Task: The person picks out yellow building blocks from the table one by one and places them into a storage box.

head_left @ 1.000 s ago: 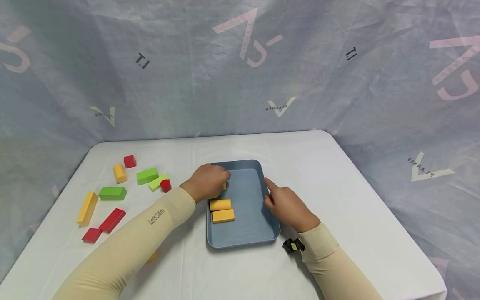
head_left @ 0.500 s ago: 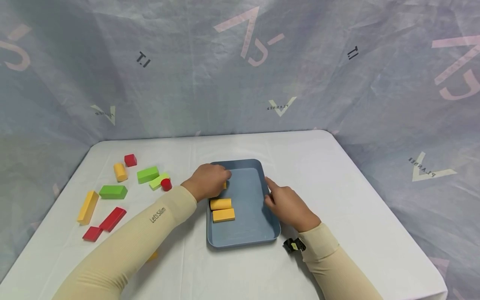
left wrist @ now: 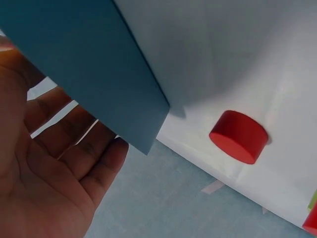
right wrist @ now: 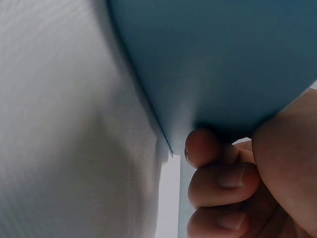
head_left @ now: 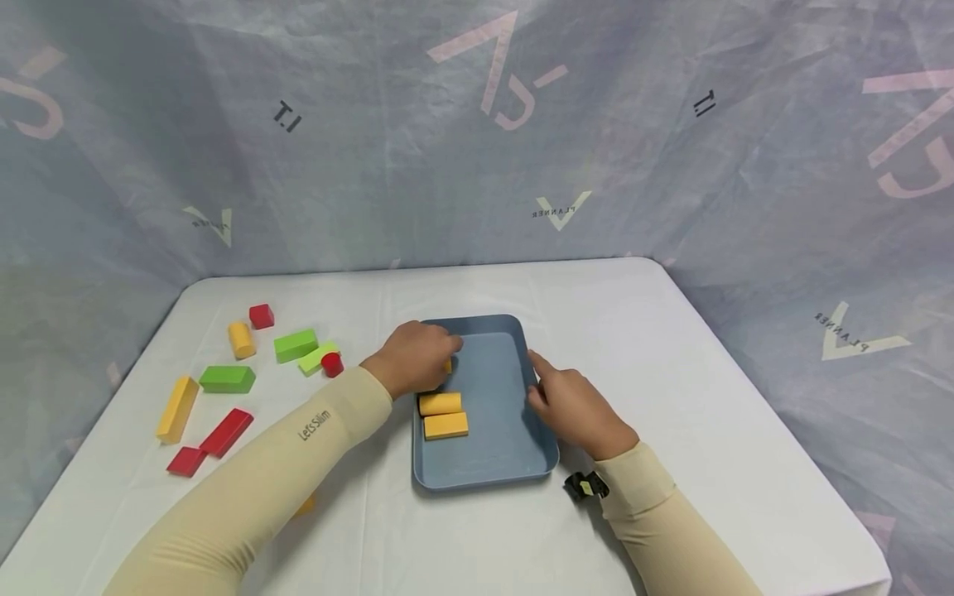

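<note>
In the head view my left hand reaches over the left rim of a blue-grey tray. Its bent fingers close round a yellow block, of which only a sliver shows. The left wrist view has the fingers running behind the tray wall, hiding their grip. A yellow cylinder and a yellow rectangular block lie in the tray nearer me. Across from them my right hand grips the right rim, its curled fingers against the outer wall.
Left of the tray lie green blocks, red flat blocks, a red cube, a red cylinder, a yellow cylinder and a long yellow block. Another yellow piece peeks out by the left sleeve.
</note>
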The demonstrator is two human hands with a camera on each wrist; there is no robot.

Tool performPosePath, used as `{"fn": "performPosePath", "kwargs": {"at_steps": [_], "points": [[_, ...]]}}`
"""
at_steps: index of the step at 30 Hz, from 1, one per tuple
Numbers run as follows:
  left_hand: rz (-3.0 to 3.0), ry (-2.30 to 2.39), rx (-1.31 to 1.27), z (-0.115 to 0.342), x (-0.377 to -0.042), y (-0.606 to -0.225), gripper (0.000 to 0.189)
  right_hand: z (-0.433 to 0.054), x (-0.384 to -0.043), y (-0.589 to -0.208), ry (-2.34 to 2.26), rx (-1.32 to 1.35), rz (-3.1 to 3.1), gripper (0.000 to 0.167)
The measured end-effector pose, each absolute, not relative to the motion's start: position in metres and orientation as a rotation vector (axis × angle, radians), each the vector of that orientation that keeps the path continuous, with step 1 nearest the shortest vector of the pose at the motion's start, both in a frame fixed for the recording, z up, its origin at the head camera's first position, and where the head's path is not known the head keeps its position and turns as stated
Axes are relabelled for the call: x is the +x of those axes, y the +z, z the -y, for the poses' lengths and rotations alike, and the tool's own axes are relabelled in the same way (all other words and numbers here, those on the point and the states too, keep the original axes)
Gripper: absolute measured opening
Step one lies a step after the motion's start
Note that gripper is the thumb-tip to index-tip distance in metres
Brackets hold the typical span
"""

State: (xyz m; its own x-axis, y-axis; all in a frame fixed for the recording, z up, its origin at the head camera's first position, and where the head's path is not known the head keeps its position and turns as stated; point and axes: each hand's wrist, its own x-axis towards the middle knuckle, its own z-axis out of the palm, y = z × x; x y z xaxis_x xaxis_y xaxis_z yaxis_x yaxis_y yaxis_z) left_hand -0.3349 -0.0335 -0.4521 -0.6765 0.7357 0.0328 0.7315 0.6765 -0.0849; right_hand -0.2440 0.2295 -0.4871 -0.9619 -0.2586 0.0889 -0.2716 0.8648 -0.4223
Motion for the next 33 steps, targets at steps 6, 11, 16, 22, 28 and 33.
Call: {"fn": "performPosePath", "kwargs": {"at_steps": [6, 11, 16, 22, 28, 33], "points": [[2.838, 0.188, -1.201, 0.036, -0.335, -0.448, 0.03, -0.23, -0.244, -0.486, 0.691, 0.424, 3.016, 0.061], [2.822, 0.228, -1.17, 0.04, -0.337, -0.445, 0.036, -0.23, -0.245, -0.486, 0.699, 0.419, 3.02, 0.061], [2.813, 0.217, -1.147, 0.047, -0.337, -0.443, 0.046, -0.229, -0.245, -0.486, 0.703, 0.421, 3.02, 0.061], [2.843, 0.177, -1.104, 0.06, -0.338, -0.444, 0.06, -0.228, -0.243, -0.487, 0.706, 0.424, 3.029, 0.061], [2.861, 0.117, -1.067, 0.074, -0.338, -0.438, 0.056, -0.227, -0.243, -0.487, 0.701, 0.431, 3.021, 0.061], [2.886, 0.092, -1.022, 0.083, -0.341, -0.436, 0.056, -0.228, -0.243, -0.488, 0.707, 0.424, 3.015, 0.061]]}}
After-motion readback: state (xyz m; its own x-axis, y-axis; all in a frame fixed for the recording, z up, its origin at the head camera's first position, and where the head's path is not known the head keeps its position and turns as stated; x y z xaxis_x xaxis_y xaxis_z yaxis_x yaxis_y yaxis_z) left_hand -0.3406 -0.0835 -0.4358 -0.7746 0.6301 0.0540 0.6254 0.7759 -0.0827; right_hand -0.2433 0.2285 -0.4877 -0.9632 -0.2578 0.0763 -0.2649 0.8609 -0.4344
